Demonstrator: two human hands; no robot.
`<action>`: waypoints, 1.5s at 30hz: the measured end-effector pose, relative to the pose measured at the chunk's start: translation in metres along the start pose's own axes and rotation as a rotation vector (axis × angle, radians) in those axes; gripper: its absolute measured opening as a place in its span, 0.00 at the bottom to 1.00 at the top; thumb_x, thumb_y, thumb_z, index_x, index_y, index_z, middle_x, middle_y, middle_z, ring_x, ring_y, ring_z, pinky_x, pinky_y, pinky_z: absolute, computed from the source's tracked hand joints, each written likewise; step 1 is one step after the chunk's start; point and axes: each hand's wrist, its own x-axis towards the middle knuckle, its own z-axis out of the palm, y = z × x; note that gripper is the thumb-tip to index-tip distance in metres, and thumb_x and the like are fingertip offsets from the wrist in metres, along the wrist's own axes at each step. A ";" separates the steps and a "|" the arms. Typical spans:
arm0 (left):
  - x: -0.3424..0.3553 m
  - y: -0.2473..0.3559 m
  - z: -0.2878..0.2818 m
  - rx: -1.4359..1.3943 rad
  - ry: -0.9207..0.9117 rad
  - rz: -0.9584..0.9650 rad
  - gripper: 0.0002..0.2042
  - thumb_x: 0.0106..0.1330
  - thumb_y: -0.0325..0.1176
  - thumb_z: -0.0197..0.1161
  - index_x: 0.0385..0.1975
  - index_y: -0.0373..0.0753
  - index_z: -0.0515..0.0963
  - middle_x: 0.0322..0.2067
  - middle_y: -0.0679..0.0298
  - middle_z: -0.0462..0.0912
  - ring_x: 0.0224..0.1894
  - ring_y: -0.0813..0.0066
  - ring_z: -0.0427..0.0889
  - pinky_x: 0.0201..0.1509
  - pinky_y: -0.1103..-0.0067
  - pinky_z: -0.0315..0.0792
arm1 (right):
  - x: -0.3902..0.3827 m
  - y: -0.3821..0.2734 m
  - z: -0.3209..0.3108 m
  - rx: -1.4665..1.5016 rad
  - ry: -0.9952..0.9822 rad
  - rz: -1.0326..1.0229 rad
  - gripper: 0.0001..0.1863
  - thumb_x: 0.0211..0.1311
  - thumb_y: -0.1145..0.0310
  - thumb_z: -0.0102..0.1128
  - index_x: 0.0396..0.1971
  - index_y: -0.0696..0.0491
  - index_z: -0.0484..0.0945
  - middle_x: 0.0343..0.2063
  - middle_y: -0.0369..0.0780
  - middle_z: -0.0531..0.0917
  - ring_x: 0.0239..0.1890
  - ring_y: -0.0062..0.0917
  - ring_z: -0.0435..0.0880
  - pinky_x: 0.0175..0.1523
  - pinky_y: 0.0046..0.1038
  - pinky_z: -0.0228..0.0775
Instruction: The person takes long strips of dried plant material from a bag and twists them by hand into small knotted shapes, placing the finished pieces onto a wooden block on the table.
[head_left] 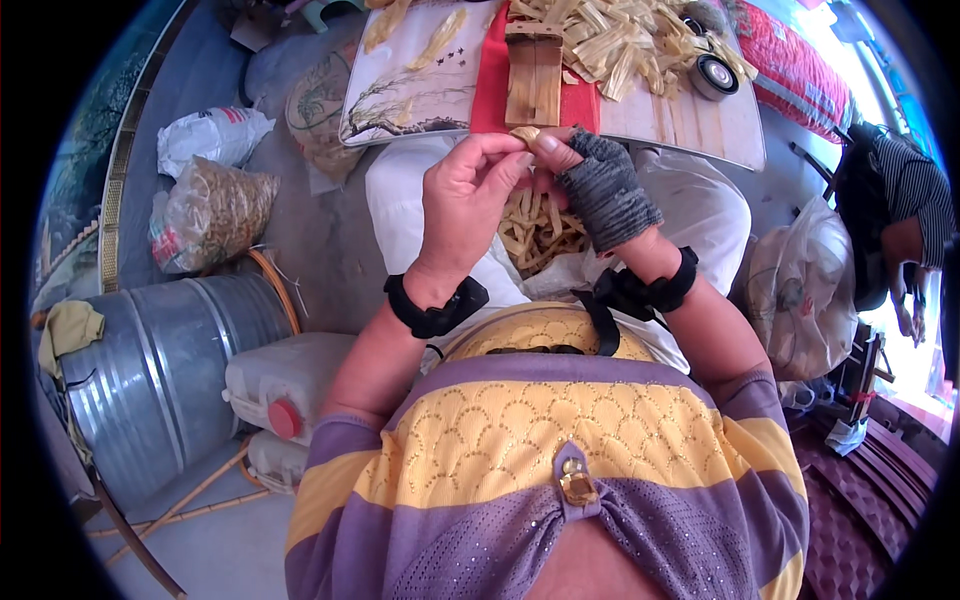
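Observation:
My left hand [480, 190] and my right hand [590, 180], in a grey fingerless knitted glove, meet in front of me, pinched on a small pale-yellow strip piece [527, 134] whose shape is partly hidden by the fingers. Just beyond them a wooden block tool [534, 70] rests on red cloth [490, 85] over a pale board [690, 135]. Yellowish dried strips [610, 50] are heaped on the board, beside a black-rimmed round roll [715, 76]. Between my knees, below my hands, more cut strips [530, 240] lie in a pale bag.
A metal drum [170, 370], plastic jugs [285, 385] and filled bags [210, 210] stand to my left. At right are a red sack [785, 75], a plastic-wrapped bundle [800, 290] and another person [905, 200] in striped clothing, with a bare hand hanging down.

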 end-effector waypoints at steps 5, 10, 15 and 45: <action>0.010 0.006 -0.019 0.164 -0.024 0.045 0.03 0.60 0.23 0.57 0.32 0.31 0.75 0.25 0.66 0.78 0.25 0.83 0.77 0.31 0.87 0.73 | 0.020 0.019 -0.033 0.348 -0.002 0.056 0.18 0.59 0.53 0.51 0.23 0.53 0.72 0.12 0.31 0.69 0.13 0.15 0.65 0.19 0.17 0.55; 0.011 0.006 -0.028 0.155 -0.002 -0.007 0.05 0.58 0.21 0.58 0.33 0.32 0.76 0.26 0.65 0.78 0.28 0.81 0.78 0.33 0.85 0.72 | 0.014 0.021 -0.036 0.494 -0.081 0.137 0.12 0.57 0.60 0.52 0.23 0.52 0.72 0.17 0.33 0.70 0.13 0.18 0.64 0.20 0.19 0.54; 0.010 0.015 -0.025 0.777 -0.098 0.339 0.15 0.51 0.19 0.60 0.41 0.38 0.75 0.38 0.59 0.76 0.38 0.68 0.78 0.42 0.78 0.72 | 0.009 0.009 -0.012 -0.296 -0.011 -0.139 0.05 0.53 0.70 0.55 0.29 0.55 0.75 0.24 0.38 0.75 0.26 0.25 0.74 0.33 0.24 0.67; 0.082 -0.039 -0.025 0.162 -0.211 -0.215 0.10 0.66 0.35 0.50 0.42 0.40 0.69 0.20 0.75 0.63 0.20 0.90 0.61 0.25 0.88 0.64 | 0.079 0.018 -0.041 -0.981 0.142 -0.441 0.12 0.56 0.61 0.50 0.28 0.53 0.78 0.26 0.45 0.78 0.30 0.39 0.78 0.36 0.34 0.70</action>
